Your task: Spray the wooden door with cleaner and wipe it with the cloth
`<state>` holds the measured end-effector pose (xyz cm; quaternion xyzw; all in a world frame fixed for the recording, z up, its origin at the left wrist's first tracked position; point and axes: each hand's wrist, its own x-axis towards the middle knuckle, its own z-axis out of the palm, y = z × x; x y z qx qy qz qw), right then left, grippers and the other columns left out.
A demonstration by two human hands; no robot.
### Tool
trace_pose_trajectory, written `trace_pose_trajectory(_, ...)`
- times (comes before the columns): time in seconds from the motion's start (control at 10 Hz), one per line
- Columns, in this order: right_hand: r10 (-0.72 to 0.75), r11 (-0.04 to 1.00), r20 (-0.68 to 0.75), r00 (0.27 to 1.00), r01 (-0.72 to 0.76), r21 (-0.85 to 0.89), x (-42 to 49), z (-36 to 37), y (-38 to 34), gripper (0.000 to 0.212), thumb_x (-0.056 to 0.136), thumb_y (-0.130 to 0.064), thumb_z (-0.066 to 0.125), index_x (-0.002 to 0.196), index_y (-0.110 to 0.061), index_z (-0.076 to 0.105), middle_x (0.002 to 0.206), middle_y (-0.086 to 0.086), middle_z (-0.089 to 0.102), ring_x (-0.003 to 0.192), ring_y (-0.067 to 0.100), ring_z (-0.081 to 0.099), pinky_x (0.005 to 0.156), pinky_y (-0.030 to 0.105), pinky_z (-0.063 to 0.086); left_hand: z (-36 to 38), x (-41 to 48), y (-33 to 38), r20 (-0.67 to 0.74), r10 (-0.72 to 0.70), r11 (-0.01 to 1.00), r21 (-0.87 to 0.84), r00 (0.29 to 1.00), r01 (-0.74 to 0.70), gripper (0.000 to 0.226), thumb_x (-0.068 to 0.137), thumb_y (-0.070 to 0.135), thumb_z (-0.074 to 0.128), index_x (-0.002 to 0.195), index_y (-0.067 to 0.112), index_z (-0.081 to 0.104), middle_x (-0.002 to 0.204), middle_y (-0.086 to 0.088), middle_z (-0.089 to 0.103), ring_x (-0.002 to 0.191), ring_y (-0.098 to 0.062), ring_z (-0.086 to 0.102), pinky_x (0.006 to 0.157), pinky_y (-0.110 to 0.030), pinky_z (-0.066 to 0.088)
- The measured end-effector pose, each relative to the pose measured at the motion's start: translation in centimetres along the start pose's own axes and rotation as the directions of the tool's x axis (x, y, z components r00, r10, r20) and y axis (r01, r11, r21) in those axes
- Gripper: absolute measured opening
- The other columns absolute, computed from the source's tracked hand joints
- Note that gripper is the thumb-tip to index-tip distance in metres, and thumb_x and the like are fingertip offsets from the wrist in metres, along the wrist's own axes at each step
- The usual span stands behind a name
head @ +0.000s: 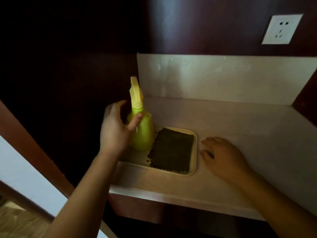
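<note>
A yellow-green spray bottle [143,133] stands upright at the left end of a cream tray [194,162] on the counter. Beside it in the tray lies a dark green folded cloth [171,150]. My left hand [114,129] is cupped around the bottle's shoulder. Its thumb lies on the bottle's front, while a dark gap shows between its fingers and the neck. My right hand [223,157] rests palm down on the counter, just right of the tray, holding nothing. A dark wooden door surface [51,79] rises to the left of the bottle.
The pale stone counter [240,121] has a low backsplash [214,76] behind it and a dark wood wall above. A white wall socket [281,29] sits at the upper right. At the lower left are a brown wooden frame edge [25,136] and the floor.
</note>
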<state>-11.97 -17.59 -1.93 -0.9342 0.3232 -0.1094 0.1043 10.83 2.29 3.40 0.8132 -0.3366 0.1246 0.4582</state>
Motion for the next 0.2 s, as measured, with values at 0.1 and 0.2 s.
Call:
trace_pose_trajectory(0.1,0.072,0.939,-0.042,0.997,-0.053,0.340,0.9,-2.4,0.3,0.027,0.093,-0.030,0.060,0.119,-0.024,0.067,0.123,-0.003,0.067,0.115,0.016,0.061,0.101,0.029,0.045,-0.4,-5.0,-0.2,-0.219,0.161,0.987,0.018,0.962,-0.161,0.031,0.093,0.022,0.059,0.122,0.011,0.057,0.117,-0.008,0.055,0.108,-0.020,0.054,0.088,-0.020,0.037)
trace_pose_trajectory(0.2,0.067,0.844,-0.290,0.955,0.101,0.527,0.7,-7.8,-0.5,0.018,0.094,-0.022,0.060,0.103,-0.036,0.067,0.110,-0.014,0.069,0.106,0.008,0.063,0.095,0.023,0.046,-0.7,-12.6,-1.8,-0.200,0.211,0.976,-0.003,0.957,-0.216,0.032,0.087,0.022,0.049,0.116,0.031,0.057,0.105,-0.001,0.053,0.092,-0.030,0.059,0.080,-0.022,0.041)
